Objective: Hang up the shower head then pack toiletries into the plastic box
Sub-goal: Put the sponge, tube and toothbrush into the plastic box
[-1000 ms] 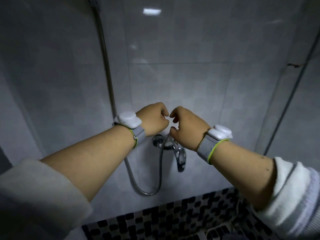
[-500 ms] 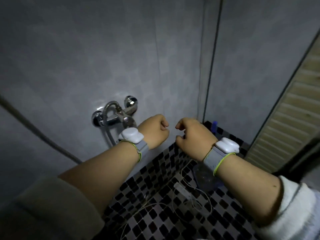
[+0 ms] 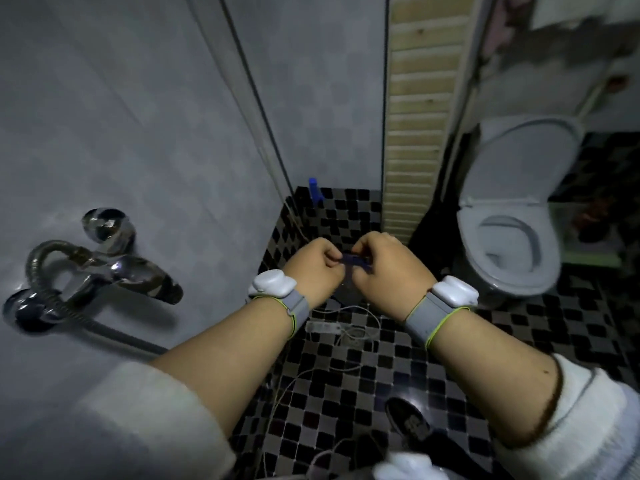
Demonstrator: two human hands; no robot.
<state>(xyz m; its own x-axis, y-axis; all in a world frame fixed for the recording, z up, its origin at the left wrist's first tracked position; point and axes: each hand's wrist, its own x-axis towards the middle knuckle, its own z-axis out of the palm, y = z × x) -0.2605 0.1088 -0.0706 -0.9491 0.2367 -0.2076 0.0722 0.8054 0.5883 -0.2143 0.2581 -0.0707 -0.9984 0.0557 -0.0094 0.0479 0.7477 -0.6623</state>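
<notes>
Fingers (image 3: 330,259) of both hands are curled nearly closed, knuckles almost meeting, and I see a small blue strip (image 3: 355,262) between them; whether either hand truly pinches it I cannot tell. Left hand (image 3: 313,268) and right hand (image 3: 389,271) hang over the black-and-white mosaic floor (image 3: 346,393). On the grey wall to my left sits the chrome tap (image 3: 114,271), its hose (image 3: 104,332) trailing down. A white toilet (image 3: 512,237) stands at right, seat up. The shower head and plastic box are out of frame.
</notes>
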